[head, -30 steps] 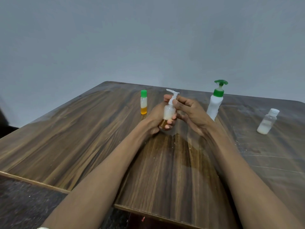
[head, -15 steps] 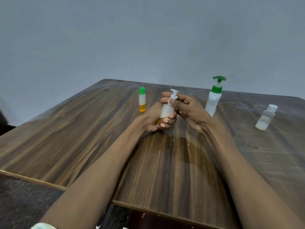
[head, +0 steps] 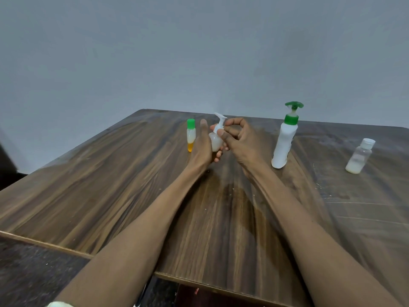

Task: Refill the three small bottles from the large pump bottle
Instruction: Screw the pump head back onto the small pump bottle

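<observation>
Bottles stand across the upper half of the wooden table (head: 93,196): large pump bottle (head: 284,140) right of centre, clear bottle (head: 359,157) far right, green-capped bottle (head: 190,135) left. At centre, left hand (head: 202,147) grips a small pump bottle (head: 215,139); right hand (head: 240,138) pinches its collar

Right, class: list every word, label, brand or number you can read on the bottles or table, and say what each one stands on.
Readable text: none.
Tall white pump bottle with green pump: dark marks along its right edge, too blurred to read.
Small white pump bottle, small green-capped bottle with orange base, small clear white-capped bottle: no print shows.
</observation>
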